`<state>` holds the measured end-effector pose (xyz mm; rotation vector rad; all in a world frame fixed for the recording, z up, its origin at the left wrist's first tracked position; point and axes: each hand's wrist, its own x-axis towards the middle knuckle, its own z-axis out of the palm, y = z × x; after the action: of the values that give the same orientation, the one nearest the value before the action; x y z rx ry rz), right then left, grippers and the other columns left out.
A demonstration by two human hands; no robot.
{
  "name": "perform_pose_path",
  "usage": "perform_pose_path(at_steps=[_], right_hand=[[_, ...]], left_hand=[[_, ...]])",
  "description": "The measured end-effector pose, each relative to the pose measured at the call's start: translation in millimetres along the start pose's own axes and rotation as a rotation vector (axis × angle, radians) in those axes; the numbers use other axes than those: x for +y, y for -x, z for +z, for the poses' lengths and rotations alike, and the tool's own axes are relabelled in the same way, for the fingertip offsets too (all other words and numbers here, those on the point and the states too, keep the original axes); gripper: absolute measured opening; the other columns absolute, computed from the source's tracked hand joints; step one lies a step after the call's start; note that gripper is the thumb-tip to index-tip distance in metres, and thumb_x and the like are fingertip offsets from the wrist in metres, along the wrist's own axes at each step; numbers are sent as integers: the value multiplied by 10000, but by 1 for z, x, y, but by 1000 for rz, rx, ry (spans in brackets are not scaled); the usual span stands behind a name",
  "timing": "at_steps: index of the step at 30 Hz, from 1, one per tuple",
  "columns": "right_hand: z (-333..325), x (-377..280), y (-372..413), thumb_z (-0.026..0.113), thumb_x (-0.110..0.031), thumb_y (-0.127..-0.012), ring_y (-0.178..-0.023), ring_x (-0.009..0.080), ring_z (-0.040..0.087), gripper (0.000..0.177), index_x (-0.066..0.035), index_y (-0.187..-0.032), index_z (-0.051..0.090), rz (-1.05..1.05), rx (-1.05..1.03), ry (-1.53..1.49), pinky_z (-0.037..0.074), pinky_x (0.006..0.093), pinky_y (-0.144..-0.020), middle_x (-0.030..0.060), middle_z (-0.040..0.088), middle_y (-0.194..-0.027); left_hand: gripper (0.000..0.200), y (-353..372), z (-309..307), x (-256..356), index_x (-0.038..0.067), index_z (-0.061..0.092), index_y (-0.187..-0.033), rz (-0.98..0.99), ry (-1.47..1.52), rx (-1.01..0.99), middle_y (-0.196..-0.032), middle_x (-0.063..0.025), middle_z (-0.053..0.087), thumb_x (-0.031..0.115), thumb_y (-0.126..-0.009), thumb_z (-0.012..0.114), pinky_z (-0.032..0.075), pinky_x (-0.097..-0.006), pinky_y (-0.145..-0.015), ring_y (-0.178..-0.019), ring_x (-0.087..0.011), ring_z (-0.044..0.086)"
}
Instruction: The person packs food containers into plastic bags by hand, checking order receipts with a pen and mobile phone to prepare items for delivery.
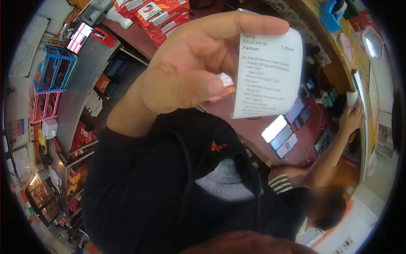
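Note:
A long printed paper receipt (270, 76) is pinched between the thumb and fingers of my left hand (190, 63), raised close before the camera. The top of the slip passes under my outstretched upper finger, and its lower end hangs free with a slight curl. Large print near the top reads "Spicy Chicken Si Paman" and "1 item"; the smaller lines are partly blurred. Just beyond my thumb, a small red and white item (224, 89) is mostly covered. My right hand is out of view.
Red printed boxes (158, 19) are stacked at the back. Several phones (279, 135) lie on the reddish counter (237, 112). A person's hand (353, 116) touches the counter edge at right. Blue rack (55, 70) and red dispenser-like object (104, 37) stand left.

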<state>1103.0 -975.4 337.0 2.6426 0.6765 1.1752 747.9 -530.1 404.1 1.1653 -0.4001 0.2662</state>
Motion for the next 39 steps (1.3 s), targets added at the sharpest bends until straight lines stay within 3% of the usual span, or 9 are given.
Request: perform_pose_path(at_steps=[7,9,11,13,18,25,31,34,39], right_hand=[[-16,-3,5,509,-290,-794,-1250,382,436,665,-301,-1449,397,36,18,192,312,529,-1036,198,408,-1430],[-22,-36,12,600,-276,-792,-1262,458,406,783,-174,-1499,280,74,79,75,338,554,-1019,255,368,-1430],[-68,-133,12,584,-98,-742,-1201,441,482,659,4,-1375,432,-69,50,-374,339,509,-1054,260,417,-1396],[-85,-216,45,555,10,-714,-1177,337,528,568,-17,-1281,530,54,-241,-786,374,418,-1028,194,568,-1217],[-130,-381,92,822,-258,-615,-1065,349,536,687,-62,-1223,569,-33,-580,-934,422,459,-915,165,582,-1119],[-111,-462,117,769,-192,-670,-959,345,560,389,-82,-1019,636,135,-620,-902,458,427,-781,117,599,-983],[-95,-481,143,599,-141,-850,-672,335,552,107,-42,-813,584,465,-150,-1010,437,415,-625,130,580,-759],[-121,-471,138,447,-230,-994,-563,267,473,389,-13,-673,484,824,-72,-1341,376,348,-553,90,468,-614],[-195,-439,99,542,-289,-966,-571,214,492,409,-52,-638,481,276,293,-1592,351,318,-507,66,505,-646]], left_hand=[[919,32,-57,26,-85,322,-1416,-16,-8,18,-1317,-239,528,501,-788,648,482,-359,-968,-1179,-289,586],[899,40,-71,34,-106,342,-1398,-48,-294,196,-1311,-239,529,481,-792,653,442,-359,-997,-1178,-294,579],[725,53,-95,23,-109,369,-1382,48,-404,258,-1293,-213,540,296,-838,626,414,-341,-998,-1161,-253,565],[560,66,-126,20,-111,396,-1364,75,-449,237,-1295,-191,536,111,-883,576,366,-341,-1038,-1213,-228,506],[492,116,-176,2,-44,487,-1335,-443,-524,204,-1306,-141,545,129,-892,616,336,-333,-1055,-1224,-201,495],[424,172,-217,-107,17,557,-1276,-900,-546,-150,-1185,-133,616,171,-893,655,446,-322,-920,-1053,-196,583],[509,218,-214,-213,-32,557,-1257,-1053,-622,-393,-1152,-139,636,270,-869,688,434,-322,-948,-1064,-199,581],[538,221,-200,-228,-29,544,-1274,-1031,-329,-327,-1169,-148,637,267,-853,703,418,-326,-974,-1112,-208,570],[640,218,-183,-237,34,546,-1296,-544,-249,-416,-1251,-143,590,337,-779,769,406,-364,-1015,-1200,-278,520]])
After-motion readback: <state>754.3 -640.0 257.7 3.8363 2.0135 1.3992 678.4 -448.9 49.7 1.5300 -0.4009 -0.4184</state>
